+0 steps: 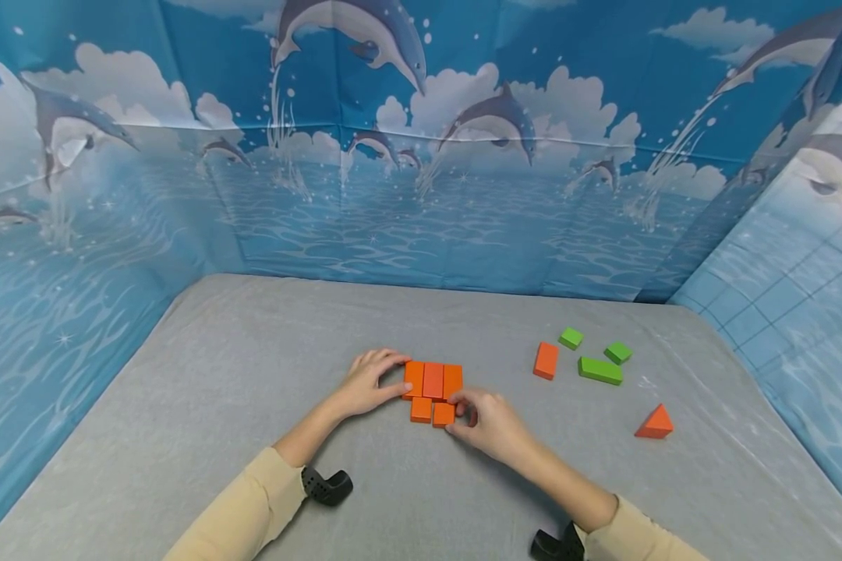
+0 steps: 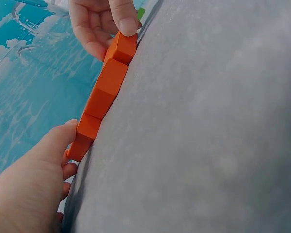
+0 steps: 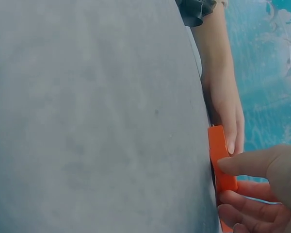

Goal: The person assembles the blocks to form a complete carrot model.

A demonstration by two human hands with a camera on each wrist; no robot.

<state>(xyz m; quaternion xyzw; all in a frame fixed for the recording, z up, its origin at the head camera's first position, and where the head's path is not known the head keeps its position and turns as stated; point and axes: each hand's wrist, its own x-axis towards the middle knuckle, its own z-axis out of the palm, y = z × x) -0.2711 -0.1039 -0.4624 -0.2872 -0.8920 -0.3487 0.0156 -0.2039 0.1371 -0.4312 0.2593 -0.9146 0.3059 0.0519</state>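
Three orange rectangular blocks (image 1: 433, 380) lie side by side in a row on the grey cloth. Against their near side sit two small orange blocks, the left one (image 1: 421, 410) a narrow gap away from the right one (image 1: 443, 415). My left hand (image 1: 366, 383) holds the leftmost rectangular block (image 1: 414, 378) at its left side, thumb (image 2: 63, 136) toward the near end and index finger at the far corner. With thumb and index finger my right hand (image 1: 494, 425) pinches the right small block at its right side. The right wrist view partly hides the blocks behind the right hand's fingers.
To the right lie another orange rectangular block (image 1: 546, 361), two small green blocks (image 1: 571, 337), a longer green block (image 1: 600, 371) and an orange triangular block (image 1: 656, 422). A dolphin-print curtain (image 1: 428, 234) borders the table's back and sides.
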